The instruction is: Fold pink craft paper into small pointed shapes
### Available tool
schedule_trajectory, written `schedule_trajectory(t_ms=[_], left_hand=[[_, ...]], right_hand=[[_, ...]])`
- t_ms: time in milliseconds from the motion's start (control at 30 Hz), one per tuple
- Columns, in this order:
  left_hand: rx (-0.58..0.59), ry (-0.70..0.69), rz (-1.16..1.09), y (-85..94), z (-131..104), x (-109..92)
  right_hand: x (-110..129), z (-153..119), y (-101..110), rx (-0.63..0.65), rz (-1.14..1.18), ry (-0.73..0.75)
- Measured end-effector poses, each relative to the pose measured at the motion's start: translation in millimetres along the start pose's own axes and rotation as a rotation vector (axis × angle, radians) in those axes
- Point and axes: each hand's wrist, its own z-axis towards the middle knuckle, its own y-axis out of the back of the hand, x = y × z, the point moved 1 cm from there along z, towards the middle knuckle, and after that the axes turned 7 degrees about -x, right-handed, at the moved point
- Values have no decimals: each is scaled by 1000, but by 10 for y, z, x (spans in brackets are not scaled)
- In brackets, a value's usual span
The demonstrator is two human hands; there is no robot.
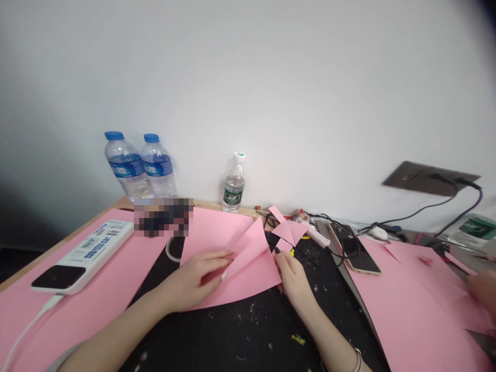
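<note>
A sheet of pink paper (248, 284) lies on the black mat in front of me, with a raised, folded flap (253, 240) along its right part. My left hand (199, 276) rests on the sheet, fingers stretched and thumb apart, beside the flap's crease. At the sheet's right edge, my right hand (292, 274) is closed on the paper, thumb on top and the other fingers partly hidden beneath. Just beyond that hand are small cut pieces of pink paper (290, 230).
A white power bank (87, 258) lies on pink paper at left. Water bottles (157, 165) and a smaller bottle (233, 186) stand by the wall. To the right are a phone (356, 250), black cables (329, 263), more pink paper (406, 299) and another person's hand (482, 292).
</note>
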Motion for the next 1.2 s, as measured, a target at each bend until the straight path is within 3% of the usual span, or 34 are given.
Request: schedule_trajectory(t_ms=[267, 400, 500, 667, 767, 833, 900, 967, 1100, 1200], left_hand=[[-198, 123, -68, 32, 28, -45], [-429, 313, -130, 103, 45, 9], [-572, 432, -41, 148, 29, 114], [-542, 528, 93, 148, 32, 230], [-532, 471, 164, 117, 36, 257], [-469, 382, 255, 86, 24, 267], [-343, 318, 379, 48, -1, 262], [-251, 304, 517, 17, -26, 231], [-292, 211, 723, -16, -32, 128], [-288, 108, 774, -59, -11, 135]], right_hand=[[55, 15, 7, 12, -62, -19], [71, 3, 8, 80, 4, -162], [93, 7, 29, 89, 16, -212], [145, 12, 113, 218, -79, -232], [159, 1, 157, 347, -158, -264], [158, -5, 170, 365, -204, -253], [152, -7, 167, 314, -264, -205], [149, -6, 151, 189, -363, -57], [138, -15, 92, -32, -528, 323], [95, -11, 55, -14, -480, 337]])
